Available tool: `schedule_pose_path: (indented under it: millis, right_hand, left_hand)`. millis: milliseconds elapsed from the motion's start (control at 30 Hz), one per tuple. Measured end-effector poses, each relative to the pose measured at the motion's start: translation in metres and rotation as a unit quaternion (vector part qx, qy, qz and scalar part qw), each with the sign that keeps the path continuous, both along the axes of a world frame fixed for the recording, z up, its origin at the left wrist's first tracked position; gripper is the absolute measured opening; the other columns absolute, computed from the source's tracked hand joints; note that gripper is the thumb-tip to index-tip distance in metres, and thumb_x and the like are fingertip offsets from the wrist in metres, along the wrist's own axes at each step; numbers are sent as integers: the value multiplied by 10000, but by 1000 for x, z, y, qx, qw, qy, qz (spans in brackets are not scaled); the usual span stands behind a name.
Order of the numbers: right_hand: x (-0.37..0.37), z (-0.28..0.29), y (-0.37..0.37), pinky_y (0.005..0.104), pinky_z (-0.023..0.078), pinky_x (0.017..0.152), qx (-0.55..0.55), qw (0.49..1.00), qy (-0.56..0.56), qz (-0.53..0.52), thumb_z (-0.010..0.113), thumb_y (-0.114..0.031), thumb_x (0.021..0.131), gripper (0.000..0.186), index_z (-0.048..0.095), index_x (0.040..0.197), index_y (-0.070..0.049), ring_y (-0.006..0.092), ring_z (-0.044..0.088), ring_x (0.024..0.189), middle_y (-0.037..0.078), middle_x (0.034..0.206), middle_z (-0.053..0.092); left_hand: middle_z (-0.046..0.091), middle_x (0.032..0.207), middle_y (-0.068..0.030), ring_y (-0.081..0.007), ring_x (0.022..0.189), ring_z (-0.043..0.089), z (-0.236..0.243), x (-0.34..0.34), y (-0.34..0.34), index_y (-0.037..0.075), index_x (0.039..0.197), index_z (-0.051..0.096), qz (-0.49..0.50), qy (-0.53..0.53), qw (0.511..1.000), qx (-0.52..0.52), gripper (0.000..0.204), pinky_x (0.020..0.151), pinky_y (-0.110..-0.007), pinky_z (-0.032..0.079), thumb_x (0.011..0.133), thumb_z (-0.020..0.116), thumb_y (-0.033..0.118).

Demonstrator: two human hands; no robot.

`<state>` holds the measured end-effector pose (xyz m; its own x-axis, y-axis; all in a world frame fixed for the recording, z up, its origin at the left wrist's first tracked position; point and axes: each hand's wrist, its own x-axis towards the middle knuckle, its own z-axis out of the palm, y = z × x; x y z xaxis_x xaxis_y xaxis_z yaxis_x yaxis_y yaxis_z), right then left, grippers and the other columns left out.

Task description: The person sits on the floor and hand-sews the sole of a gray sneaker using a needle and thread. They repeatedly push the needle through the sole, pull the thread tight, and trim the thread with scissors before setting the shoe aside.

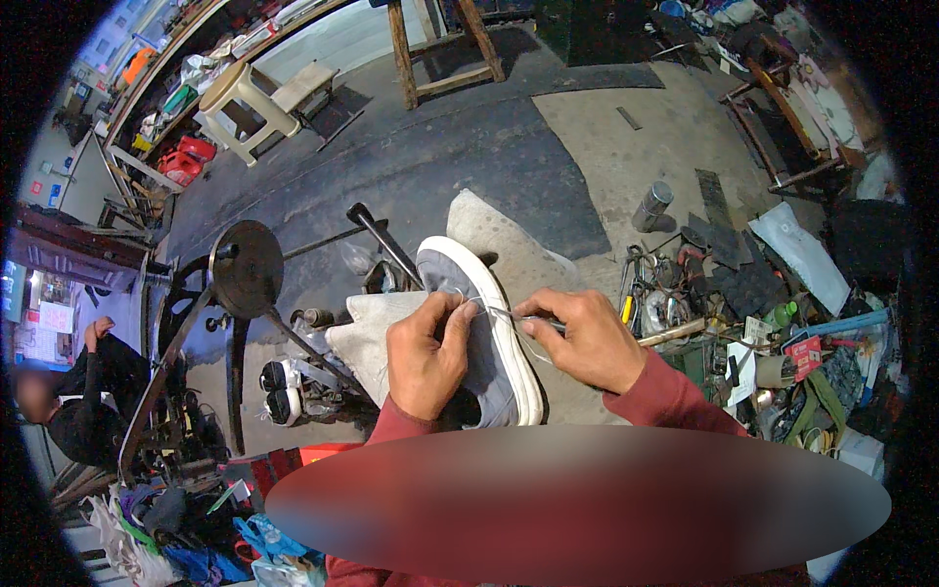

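Note:
A grey shoe (492, 377) with a white sole lies across my lap, toe pointing away, its sole edge facing right. My left hand (425, 357) is closed at the shoe's left side, thumb and forefinger pinching a pale thread (472, 296) by the upper. From the right, my right hand (587, 338) grips a thin metal awl (507, 314), its shaft reaching over the sole edge toward the left fingertips. Its tip is too small to make out. A loose strand hangs below the right fingers. Pale cloth (364, 338) lies under and beside the shoe.
A shoemaker's stand with a round plate (246, 269) rises at the left, beside a black-and-white shoe (282, 393). Hand tools (650, 289) and a metal can (653, 205) lie at the right. A cream stool (240, 112) stands far left; another person (93, 391) sits at the left.

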<state>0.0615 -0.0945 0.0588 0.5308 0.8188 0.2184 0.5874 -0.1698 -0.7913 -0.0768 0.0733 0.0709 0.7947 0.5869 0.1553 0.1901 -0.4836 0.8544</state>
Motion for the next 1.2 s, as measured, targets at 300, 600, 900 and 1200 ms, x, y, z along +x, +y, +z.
schedule_pose_path:
  millis: [300,600,900,1200]
  right_hand:
    - [0,2,-6,187,325,480,126,894,414,-117,656,-234,1000,220,731,1056,-36,-12,439,556,-16,741,646]
    - [-20,-9,23,278,523,793,103,983,141,-65,764,-33,858,340,697,1183,45,153,670,863,67,960,698]
    - [-10,-7,45,267,478,619,137,986,95,20,728,9,855,240,724,1095,15,116,617,696,87,901,717]
    - [-10,-18,29,194,401,597,56,959,273,-40,706,-62,933,252,707,1181,-16,6,499,681,2,937,720]
  left_hand:
    - [641,764,-38,-74,731,546,-6,2,6,-43,929,655,14,0,999,-33,151,661,-260,471,967,687,101]
    - [672,803,-179,-335,701,688,-3,-5,0,27,1000,678,-61,-69,993,76,106,635,-357,524,895,686,28]
    - [641,738,-202,-394,674,664,0,-3,9,37,959,638,-25,-26,997,64,50,583,-415,494,929,662,68]
    - [605,697,-221,-411,640,634,-10,5,24,9,933,617,5,-24,999,42,111,565,-417,464,942,647,115]
